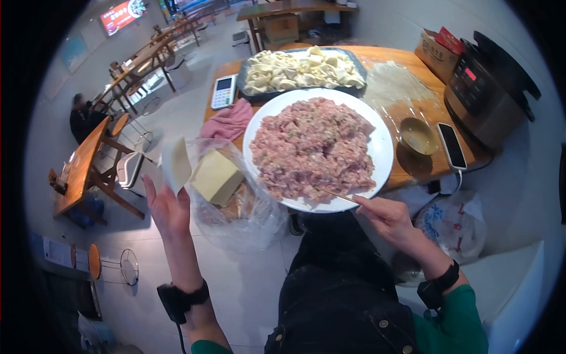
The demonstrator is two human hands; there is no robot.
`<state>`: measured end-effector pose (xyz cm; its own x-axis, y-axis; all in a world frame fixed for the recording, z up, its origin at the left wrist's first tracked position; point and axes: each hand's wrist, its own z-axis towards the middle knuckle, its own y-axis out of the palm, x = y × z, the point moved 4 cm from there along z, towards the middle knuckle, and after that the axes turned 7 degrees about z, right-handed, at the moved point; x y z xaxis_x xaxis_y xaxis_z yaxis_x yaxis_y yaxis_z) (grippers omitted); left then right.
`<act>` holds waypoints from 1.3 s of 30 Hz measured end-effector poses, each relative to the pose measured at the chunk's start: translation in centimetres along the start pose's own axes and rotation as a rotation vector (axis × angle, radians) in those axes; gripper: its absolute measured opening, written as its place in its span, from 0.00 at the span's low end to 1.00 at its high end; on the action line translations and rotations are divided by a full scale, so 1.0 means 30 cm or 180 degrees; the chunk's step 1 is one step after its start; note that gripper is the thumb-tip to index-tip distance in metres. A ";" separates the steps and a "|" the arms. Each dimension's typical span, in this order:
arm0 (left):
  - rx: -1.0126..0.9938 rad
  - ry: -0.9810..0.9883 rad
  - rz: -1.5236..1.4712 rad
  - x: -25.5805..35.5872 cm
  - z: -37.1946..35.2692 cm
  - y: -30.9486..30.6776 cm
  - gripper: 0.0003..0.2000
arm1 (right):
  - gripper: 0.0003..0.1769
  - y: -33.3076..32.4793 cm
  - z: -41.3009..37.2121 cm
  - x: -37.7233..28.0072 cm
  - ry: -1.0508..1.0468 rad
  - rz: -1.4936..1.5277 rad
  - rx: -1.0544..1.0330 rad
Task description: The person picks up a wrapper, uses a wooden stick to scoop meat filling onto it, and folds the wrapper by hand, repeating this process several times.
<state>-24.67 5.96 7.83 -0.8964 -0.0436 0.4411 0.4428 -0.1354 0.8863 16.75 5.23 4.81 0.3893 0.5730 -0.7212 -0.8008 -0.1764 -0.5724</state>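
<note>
My left hand (169,209) is raised at the left, holding a pale wonton wrapper (177,162) upright at its fingertips. In my right hand (386,219) is a thin wooden stick (341,196), pinched between thumb and fingers. Its tip touches the near edge of the minced meat filling (312,144), which is heaped on a large white plate (383,150). A stack of square wrappers (217,176) sits in a clear plastic bag (259,221) between my left hand and the plate. Behind the plate, a tray (242,79) holds many folded wontons (300,68).
On the wooden table (407,174) are a small bowl (418,135), a phone (451,146) with a cable, a pink cloth (229,120), a card terminal (224,91) and an electric cooker (489,88). A person (85,118) sits at the far left.
</note>
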 end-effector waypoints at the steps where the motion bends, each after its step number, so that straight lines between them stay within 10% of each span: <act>1: -0.0704 -0.0372 -0.0472 -0.047 -0.020 0.045 0.21 | 0.19 -0.001 0.004 -0.014 -0.0299 -0.0262 0.0023; 4: 0.0498 0.0323 0.0287 -0.197 -0.124 -0.007 0.23 | 0.21 -0.003 0.007 -0.042 -0.0529 -0.0792 0.0017; 13: 0.1251 -0.1641 0.0132 -0.704 -0.384 0.015 0.21 | 0.24 0.067 0.024 -0.084 -0.0681 -0.1544 -0.0177; 39: 0.1482 -0.1197 0.0316 -0.714 -0.215 0.070 0.21 | 0.24 0.125 0.006 -0.092 -0.0465 -0.0960 -0.0527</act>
<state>-4.67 0.23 -0.66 -0.8191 0.3303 0.4690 0.5626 0.3024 0.7695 12.59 3.14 4.72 0.5178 0.7250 -0.4542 -0.5709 -0.1026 -0.8146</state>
